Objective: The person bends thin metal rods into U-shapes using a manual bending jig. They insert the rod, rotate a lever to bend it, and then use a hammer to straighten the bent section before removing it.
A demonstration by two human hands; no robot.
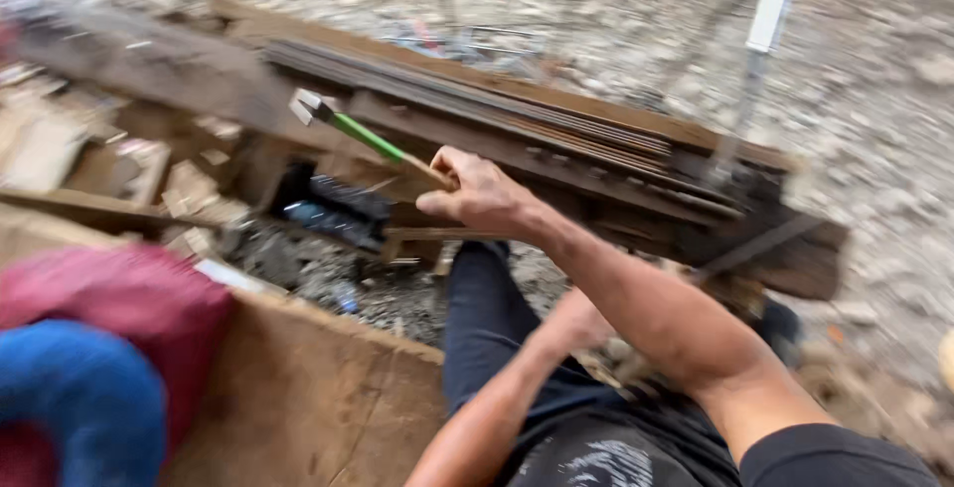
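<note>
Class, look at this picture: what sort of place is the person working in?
Probably an outdoor building or demolition site: rubble-strewn ground, rough timber beams, and a green-handled hammer in the right hand.

1 hammer [343, 127] with a green-and-wood handle. 2 hands: the right hand [479, 192] and the left hand [578, 320]. 1 bundle of rusty steel bars [517, 109] on stacked timbers, perhaps 2 or 3 beams, blurred. 1 white-and-grey post [770, 15]. 1 red cloth [119, 298], 1 blue one [84, 398].
</note>
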